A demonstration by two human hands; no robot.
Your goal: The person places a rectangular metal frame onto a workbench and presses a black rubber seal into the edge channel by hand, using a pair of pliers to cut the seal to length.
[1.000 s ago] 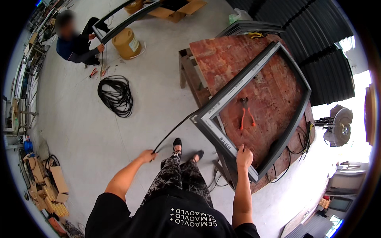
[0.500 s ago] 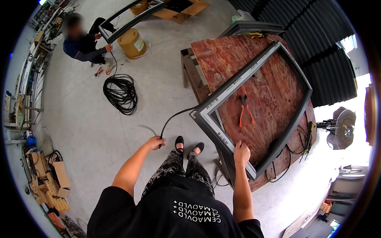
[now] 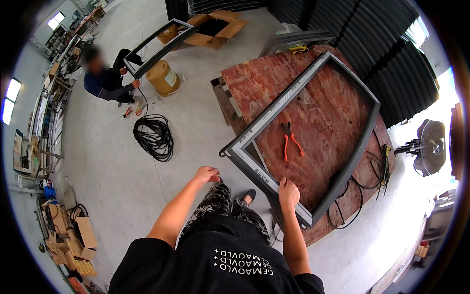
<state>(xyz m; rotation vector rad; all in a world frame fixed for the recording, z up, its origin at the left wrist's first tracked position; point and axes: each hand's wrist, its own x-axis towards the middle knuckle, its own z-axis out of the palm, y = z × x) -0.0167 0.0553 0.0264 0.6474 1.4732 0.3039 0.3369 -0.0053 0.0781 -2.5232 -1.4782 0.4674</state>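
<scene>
The right hand (image 3: 290, 195) is closed around the lower bar of the large grey frame (image 3: 280, 104), near its lower right corner; the left hand (image 3: 206, 175) is beside the left corner but apart from it, its fingers loosely bent, and I see nothing between them. The frame lies flat on the red-brown table (image 3: 249, 83), with its left corner and lower bar reaching beyond the edge. I judge it stiff and rather awkward than heavy (its material I cannot tell), with smooth faces that may slip or scratch, so two opposite bars are the better hold. Inside its opening lie the orange-handled pliers (image 3: 289, 133), which could catch a bar if the frame were dragged. At the right side, black cables (image 3: 383, 169) hang about the table edge and may snag. Farther, on the floor, is a black coil (image 3: 152, 132), and a co-worker (image 3: 105, 87) holds a smaller frame (image 3: 169, 49) near a tan bucket (image 3: 160, 78).
</scene>
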